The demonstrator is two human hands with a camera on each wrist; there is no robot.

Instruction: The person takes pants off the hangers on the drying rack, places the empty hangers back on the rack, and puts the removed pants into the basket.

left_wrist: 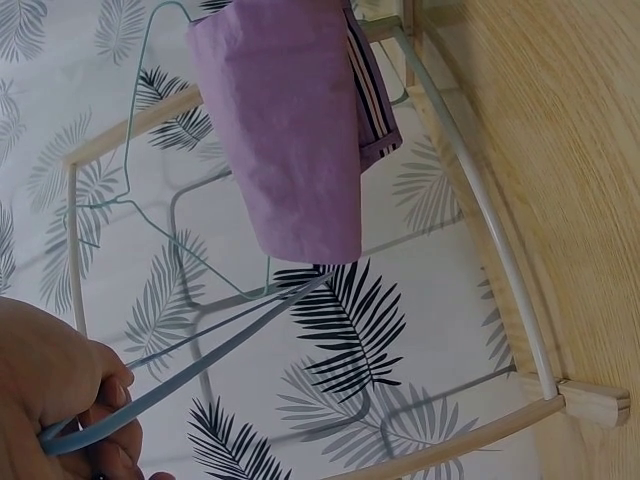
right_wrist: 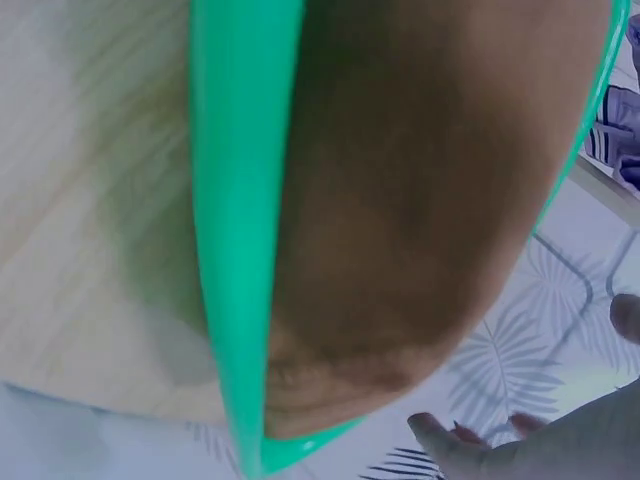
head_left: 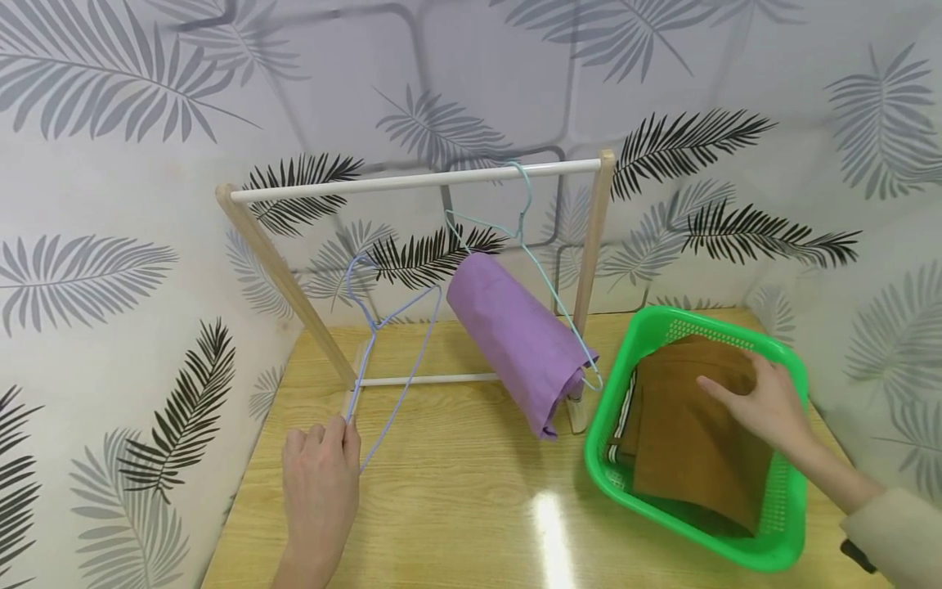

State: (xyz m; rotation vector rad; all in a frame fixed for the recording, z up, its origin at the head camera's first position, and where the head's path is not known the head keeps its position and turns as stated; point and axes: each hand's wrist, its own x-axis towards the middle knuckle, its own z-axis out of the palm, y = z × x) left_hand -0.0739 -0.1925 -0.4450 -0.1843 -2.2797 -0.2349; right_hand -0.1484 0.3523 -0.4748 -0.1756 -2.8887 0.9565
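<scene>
My left hand (head_left: 320, 483) grips a lower part of a thin light-blue clothes hanger (head_left: 374, 327), holding it up in front of the rack's left side with its hook upward. Nothing hangs on that hanger. In the left wrist view, the fingers curl round the blue hanger (left_wrist: 190, 365). Over at the right, my right hand (head_left: 769, 405) hovers close over a folded brown garment (head_left: 692, 450), thumb and fingers spread apart. The brown garment lies in a green plastic basket (head_left: 724, 325). In the right wrist view, brown fabric (right_wrist: 420, 200) bulges beside the green rim (right_wrist: 240, 200).
A small clothes rack with wooden posts and a white top bar (head_left: 412, 181) stands on the wooden table (head_left: 441, 491). From its right end hangs a teal hanger (head_left: 546, 282) carrying a purple garment (head_left: 515, 335). Leaf-patterned walls (head_left: 96, 311) close in the back and sides.
</scene>
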